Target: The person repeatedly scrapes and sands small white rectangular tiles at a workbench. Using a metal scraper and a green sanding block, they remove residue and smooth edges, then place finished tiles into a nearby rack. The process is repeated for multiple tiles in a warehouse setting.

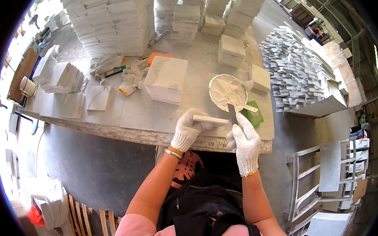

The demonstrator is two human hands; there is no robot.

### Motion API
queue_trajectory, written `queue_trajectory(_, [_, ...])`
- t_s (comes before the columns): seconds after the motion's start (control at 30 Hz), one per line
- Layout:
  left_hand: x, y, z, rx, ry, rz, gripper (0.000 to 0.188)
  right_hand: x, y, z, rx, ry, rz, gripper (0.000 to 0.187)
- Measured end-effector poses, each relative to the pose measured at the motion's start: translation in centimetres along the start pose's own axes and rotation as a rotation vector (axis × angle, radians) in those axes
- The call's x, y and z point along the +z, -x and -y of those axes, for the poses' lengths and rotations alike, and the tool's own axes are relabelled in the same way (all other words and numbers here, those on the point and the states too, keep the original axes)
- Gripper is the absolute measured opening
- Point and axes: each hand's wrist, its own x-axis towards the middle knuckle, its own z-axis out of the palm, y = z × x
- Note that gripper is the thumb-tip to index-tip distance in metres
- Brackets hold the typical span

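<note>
My left hand (185,129), in a white knit glove, grips a white marble tile (211,120) held edge-on above the table's front edge. A flat metal scraper blade (232,112) stands upright in my gloved right hand (246,144), its face against or very close to the tile's right end. Just beyond the hands is a round bowl (211,95) of white paste (228,87). A tool with a white handle (248,107) rests over the bowl's near right rim. Partly under the bowl lies a green pad (257,115).
A squared tile stack (165,80) stands left of the bowl, with spare gloves (132,78) and an orange item (158,58) behind it. Tall marble stacks (111,26) line the back. Smaller tile blocks (261,78) sit at right. Loose strips (293,70) cover another table.
</note>
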Motion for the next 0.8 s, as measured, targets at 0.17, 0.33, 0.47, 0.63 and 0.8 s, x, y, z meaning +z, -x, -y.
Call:
queue_trajectory(0.17, [-0.4, -0.4, 1.3, 0.013, 0.003, -0.02, 0.026, 1.3, -0.5, -0.8, 0.019, -0.024, 0.044, 0.039])
queue_trajectory(0.33, [0.2, -0.2, 0.6, -0.014, 0.04, -0.023, 0.022, 5.1, 0.0, -0.7, -0.086, 0.022, 0.171, 0.039])
queue_trajectory(0.47, [-2.3, -0.4, 2.8, -0.118, 0.617, 0.16, 0.023, 7.7, -0.3, -1.1, -0.221, 0.129, 0.282, 0.037])
queue_trajectory(0.63, [0.1, 0.1, -0.6, 0.023, 0.168, 0.033, 0.028, 4.8, 0.8, 0.3, -0.082, -0.114, 0.258, 0.043])
queue_trajectory(0.8, [0.9, 0.3, -3.7, -0.104, -0.31, -0.039, 0.023, -1.8, 1.6, 0.8, -0.086, -0.08, 0.059, 0.052])
